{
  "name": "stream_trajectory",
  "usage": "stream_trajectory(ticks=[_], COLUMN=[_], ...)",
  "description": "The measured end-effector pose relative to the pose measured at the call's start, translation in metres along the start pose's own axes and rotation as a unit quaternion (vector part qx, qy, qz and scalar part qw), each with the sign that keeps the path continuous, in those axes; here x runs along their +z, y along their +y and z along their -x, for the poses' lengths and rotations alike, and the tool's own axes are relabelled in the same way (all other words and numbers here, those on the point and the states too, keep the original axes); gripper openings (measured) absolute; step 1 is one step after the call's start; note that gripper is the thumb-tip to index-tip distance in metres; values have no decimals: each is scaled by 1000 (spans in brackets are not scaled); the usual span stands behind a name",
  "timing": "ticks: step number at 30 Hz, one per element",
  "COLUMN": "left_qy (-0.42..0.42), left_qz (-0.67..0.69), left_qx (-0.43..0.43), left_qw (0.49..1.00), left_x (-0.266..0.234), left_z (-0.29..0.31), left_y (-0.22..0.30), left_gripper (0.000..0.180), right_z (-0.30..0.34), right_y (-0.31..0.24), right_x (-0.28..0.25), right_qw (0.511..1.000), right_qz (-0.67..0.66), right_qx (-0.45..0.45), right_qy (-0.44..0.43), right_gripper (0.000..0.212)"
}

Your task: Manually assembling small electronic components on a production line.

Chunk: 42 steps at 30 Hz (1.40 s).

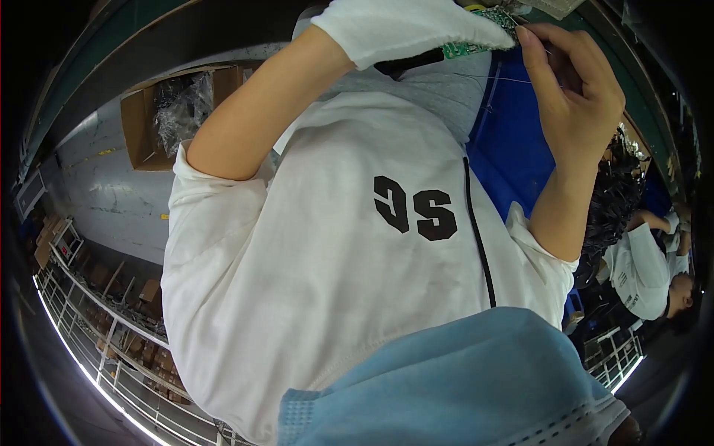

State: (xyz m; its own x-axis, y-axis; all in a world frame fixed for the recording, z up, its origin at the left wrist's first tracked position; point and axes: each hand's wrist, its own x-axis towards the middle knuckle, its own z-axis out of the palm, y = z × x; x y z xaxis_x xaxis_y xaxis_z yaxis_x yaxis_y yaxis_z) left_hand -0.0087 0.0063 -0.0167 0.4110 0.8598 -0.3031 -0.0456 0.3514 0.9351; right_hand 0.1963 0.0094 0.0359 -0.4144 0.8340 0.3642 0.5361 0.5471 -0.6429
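A green circuit board [460, 50] with small parts on it is up at the top edge of the head view. My left hand [416, 28], in a white glove, is closed on the board; the glove hides most of its fingers. Just to the right, my bare right hand [579, 89] has thumb and forefinger pinched together at the board's end. A thin wire [500, 78] runs into that hand's curled fingers. Exactly where the wire meets the board is too fine to make out.
An open cardboard box [140, 137] with clear plastic wrap stands on the grey floor at left. Blue material [513, 145] lies beside my right forearm, near a bundle of black strips [617, 189]. Another person [641, 271] works at far right. A white railing [111, 331] curves along lower left.
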Motion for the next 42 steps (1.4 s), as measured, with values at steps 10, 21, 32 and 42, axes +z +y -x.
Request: stream_trajectory(ticks=[10, 21, 32, 42], left_qy=[4, 2, -4, -4], left_qz=[-28, -53, -76, -101], left_qx=[3, 3, 5, 5], left_qw=[1000, 999, 997, 995], left_x=[-5, -4, -11, -18], left_z=[-1, 7, 6, 8], left_y=[-1, 0, 0, -1], left_gripper=[40, 40, 41, 42], right_z=[2, 8, 5, -1], right_y=[-8, -8, -11, -8], right_x=[4, 3, -2, 4], right_qw=[1000, 998, 999, 1000], right_qz=[6, -33, 25, 8], right_qx=[16, -10, -15, -3], right_qy=[12, 44, 27, 20], right_gripper=[11, 7, 8, 9])
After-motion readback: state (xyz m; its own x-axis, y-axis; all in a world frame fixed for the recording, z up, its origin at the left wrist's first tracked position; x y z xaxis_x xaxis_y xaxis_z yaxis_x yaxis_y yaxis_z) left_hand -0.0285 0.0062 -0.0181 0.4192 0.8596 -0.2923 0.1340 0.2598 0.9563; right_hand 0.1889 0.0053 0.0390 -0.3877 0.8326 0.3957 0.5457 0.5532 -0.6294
